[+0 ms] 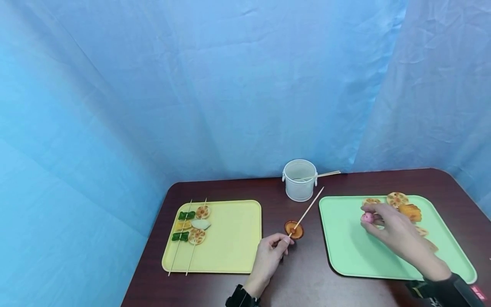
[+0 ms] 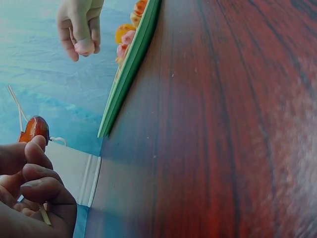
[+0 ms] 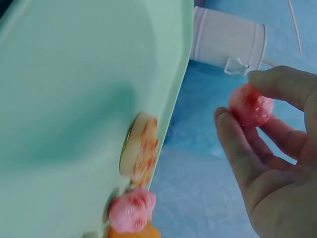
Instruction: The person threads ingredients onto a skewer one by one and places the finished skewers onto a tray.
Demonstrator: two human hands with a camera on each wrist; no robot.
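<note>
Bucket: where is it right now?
In the head view, the bucket stands right of centre near the back edge of the table, between the yellow tray and green tray, beyond the left hand.

In the head view, the right hand (image 1: pixel 399 235) hides part of the food (image 1: pixel 422 231); the label (image 1: pixel 478 292) at four o'clock is unreadable. The left-wrist view crops the left hand (image 2: pixel 43 193) at eight o'clock.

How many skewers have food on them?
3. The outer skewer and the inner skewer lie on the yellow tray; a third skewer, carrying a brown piece, is in the left hand. None shows on the green tray, partly hidden by the right hand.
</note>
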